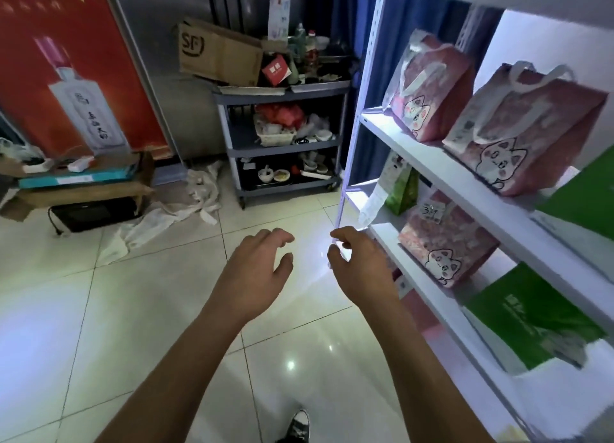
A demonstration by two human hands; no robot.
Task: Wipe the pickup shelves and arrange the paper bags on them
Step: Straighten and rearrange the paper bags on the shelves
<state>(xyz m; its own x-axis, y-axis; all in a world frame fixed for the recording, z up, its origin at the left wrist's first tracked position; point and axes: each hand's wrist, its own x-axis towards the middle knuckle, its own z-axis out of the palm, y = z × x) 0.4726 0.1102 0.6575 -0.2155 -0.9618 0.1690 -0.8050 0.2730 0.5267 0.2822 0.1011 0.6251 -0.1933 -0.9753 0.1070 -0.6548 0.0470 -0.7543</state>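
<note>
A white metal shelf unit (415, 150) stands on the right. Two pink cat-print bags (432, 87) (525, 133) stand on an upper shelf, with a green bag (584, 193) further right. On the shelf below are a small green bag (403, 190) with a receipt, another pink cat bag (445, 243) and a green bag (531, 319). My left hand (255, 269) hovers over the floor, fingers loosely curled, holding nothing. My right hand (358, 266) is beside the shelf's front corner post, fingers loosely curled and empty.
A grey utility cart (282, 143) loaded with dishes, bottles and a cardboard box (219, 53) stands ahead. White cloths (186, 203) lie crumpled on the tiled floor. A red poster (66, 60) and stacked boxes are at the left. My shoe (297, 426) shows below.
</note>
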